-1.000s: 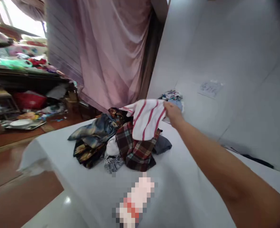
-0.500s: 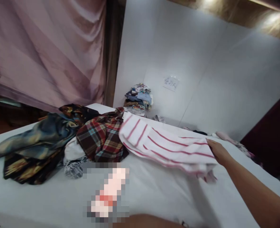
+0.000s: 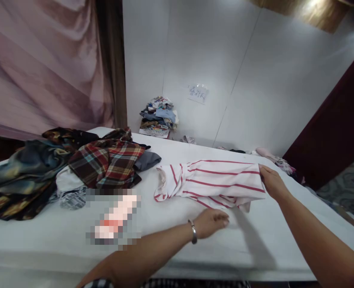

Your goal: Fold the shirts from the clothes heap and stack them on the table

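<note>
Red-striped white shirt (image 3: 213,180) now lies flat on the white table (image 3: 255,248), pulled clear of the clothes heap (image 3: 75,164) it hung beside half a second ago. Right hand (image 3: 271,182) grips its far hem; left hand (image 3: 211,222), newly in view, rests loosely curled just below it. Bare tabletop lies beneath both forearms. White wall panels (image 3: 225,60) stand behind.

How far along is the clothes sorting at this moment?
Done: a small stack of clothes sits against the far wall. In hand: a red-striped white garment lies spread on the white table, the right hand gripping one end, the left hand beside its near edge. Left: a jumbled pile with a plaid shirt on top looks unsorted.
</note>
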`<move>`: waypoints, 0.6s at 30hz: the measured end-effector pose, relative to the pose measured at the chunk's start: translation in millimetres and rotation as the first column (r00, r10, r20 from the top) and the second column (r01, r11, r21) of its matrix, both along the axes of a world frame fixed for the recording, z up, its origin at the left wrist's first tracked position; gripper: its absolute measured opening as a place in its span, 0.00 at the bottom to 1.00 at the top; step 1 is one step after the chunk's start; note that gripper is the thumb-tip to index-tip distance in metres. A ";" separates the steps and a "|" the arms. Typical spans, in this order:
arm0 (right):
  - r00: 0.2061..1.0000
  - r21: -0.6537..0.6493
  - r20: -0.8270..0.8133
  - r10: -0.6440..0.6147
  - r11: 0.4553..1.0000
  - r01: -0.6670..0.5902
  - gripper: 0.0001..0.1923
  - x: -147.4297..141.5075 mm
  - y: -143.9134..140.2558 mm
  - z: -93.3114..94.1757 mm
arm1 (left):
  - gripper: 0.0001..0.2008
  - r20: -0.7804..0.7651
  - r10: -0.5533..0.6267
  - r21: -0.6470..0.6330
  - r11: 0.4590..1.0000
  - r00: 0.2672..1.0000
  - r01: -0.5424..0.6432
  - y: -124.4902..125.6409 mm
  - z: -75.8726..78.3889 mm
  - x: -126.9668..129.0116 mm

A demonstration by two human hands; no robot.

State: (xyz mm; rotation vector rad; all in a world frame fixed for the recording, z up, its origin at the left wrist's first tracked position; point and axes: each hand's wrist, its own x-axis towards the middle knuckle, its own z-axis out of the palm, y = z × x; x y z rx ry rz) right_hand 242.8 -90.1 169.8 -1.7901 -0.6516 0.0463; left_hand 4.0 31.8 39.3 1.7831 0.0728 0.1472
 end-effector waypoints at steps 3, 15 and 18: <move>0.996 -0.006 -0.084 0.030 1.000 -0.030 0.16 2.6 -9.1 -3.6 | 0.20 0.180 0.225 0.521 0.804 0.958 -0.287 38.3 23.8 -10.6; 0.969 0.125 -0.166 0.182 0.979 -0.163 0.18 19.6 -47.5 -36.2 | 0.15 0.088 0.619 0.887 0.308 0.781 -0.344 122.5 50.6 -31.6; 0.953 0.198 -0.205 0.225 0.963 -0.185 0.19 21.7 -58.6 -28.7 | 0.17 0.287 0.691 0.806 0.200 0.663 -0.558 121.8 109.2 -42.6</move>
